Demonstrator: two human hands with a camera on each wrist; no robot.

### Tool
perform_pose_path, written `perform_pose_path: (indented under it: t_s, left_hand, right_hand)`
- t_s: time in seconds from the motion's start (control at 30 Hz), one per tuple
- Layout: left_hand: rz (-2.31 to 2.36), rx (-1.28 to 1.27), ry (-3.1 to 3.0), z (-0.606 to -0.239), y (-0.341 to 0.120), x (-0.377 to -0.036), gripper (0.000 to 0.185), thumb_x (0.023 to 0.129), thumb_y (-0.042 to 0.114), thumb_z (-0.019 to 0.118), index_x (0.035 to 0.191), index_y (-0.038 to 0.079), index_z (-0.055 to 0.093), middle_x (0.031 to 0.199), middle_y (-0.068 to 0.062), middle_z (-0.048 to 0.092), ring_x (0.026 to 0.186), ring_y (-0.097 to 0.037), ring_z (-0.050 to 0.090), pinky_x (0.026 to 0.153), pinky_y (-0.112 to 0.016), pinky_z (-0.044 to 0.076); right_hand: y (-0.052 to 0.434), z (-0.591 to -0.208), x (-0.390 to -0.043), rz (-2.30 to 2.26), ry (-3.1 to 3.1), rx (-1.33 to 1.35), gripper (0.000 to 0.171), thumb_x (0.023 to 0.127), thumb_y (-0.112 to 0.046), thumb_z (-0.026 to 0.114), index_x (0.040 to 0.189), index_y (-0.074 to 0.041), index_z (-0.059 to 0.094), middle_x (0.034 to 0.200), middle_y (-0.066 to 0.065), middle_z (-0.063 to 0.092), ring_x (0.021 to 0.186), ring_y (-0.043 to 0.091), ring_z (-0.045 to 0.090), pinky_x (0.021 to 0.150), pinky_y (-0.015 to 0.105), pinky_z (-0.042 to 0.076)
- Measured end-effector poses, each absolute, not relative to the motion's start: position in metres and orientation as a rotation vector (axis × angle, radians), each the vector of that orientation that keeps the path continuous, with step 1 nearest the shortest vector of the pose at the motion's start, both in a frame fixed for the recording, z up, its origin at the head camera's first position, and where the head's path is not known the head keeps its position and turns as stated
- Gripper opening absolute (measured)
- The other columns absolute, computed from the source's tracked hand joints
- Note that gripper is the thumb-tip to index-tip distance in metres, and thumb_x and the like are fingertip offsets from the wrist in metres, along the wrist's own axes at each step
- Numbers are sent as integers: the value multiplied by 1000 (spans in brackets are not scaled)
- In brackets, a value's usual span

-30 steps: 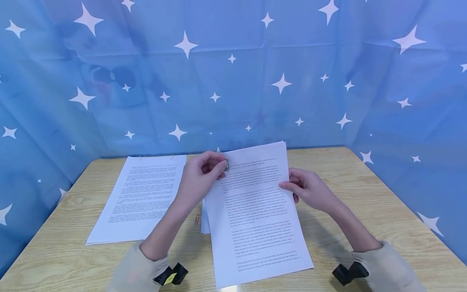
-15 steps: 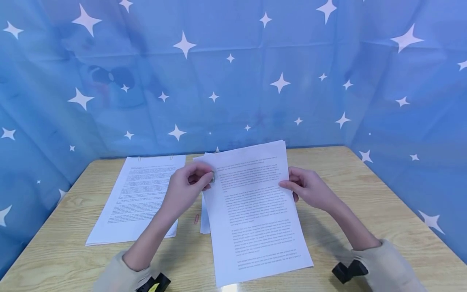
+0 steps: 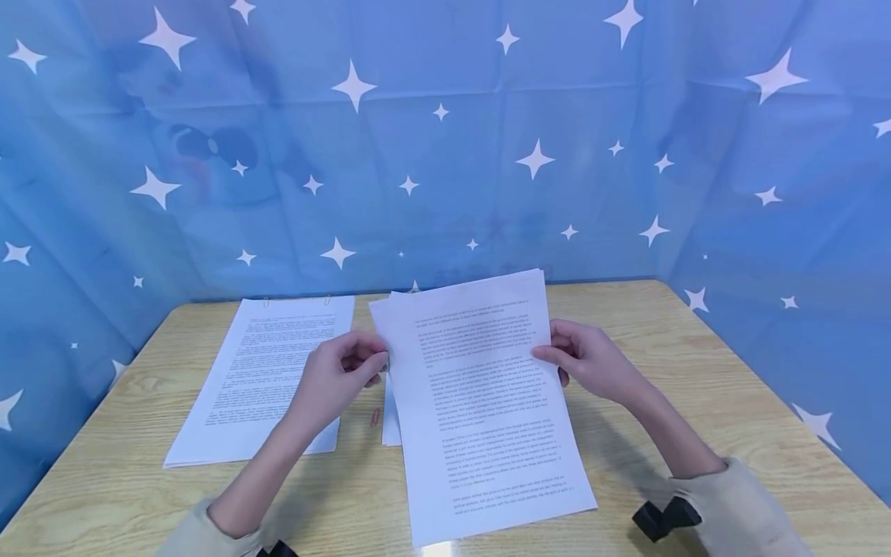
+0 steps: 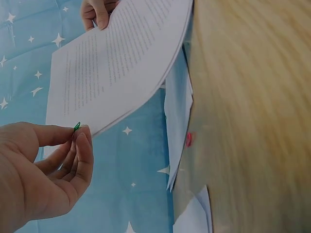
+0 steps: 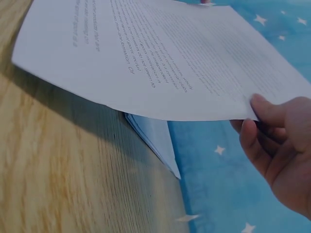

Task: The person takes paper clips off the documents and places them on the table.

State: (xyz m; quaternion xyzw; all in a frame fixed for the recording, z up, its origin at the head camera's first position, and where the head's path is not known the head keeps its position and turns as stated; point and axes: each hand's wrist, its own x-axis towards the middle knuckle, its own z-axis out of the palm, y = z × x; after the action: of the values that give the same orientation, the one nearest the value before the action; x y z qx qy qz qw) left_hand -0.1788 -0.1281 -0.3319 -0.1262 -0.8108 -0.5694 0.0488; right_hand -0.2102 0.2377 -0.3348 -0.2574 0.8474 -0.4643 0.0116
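Left hand draws a green clip away from the lifted sheets

The left hand (image 3: 334, 379) has slid down and left off the top corner of the sheets (image 3: 480, 402) and now sits at their left edge, pinching a small green paper clip (image 4: 77, 126), hidden behind the fingers in the head view. A flat printed stack (image 3: 267, 371) lies on the wood-grain desk (image 3: 696, 371); a red clip (image 3: 376, 418) shows blurred beside half-covered pages. The right hand (image 3: 592, 360) grips the thin, bowed sheets' right edge.
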Motion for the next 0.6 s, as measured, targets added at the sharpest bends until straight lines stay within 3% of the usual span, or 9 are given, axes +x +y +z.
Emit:
perform_pose_path:
  t_s: [0.33, 0.6]
  left_hand:
    - [-1609, -348, -2628, -342, -145, -172, 8, 96, 2, 66, 102, -2, 69, 86, -11, 68, 76, -31, 68, 69, -35, 59]
    - [-1459, -303, -2766, -349, -155, -170, 4, 94, 4, 67, 97, 3, 70, 80, -7, 68, 71, -22, 67, 67, -29, 55]
  right_hand:
    - [237, -334, -209, -1449, 2647, -806, 11, 99, -7, 65, 107, 1, 63, 84, 5, 72, 53, 25, 57, 50, 29, 51]
    - [236, -335, -209, -1442, 2649, -805, 12, 99, -7, 65, 108, 0, 64, 84, 6, 72, 53, 24, 57, 49, 28, 50]
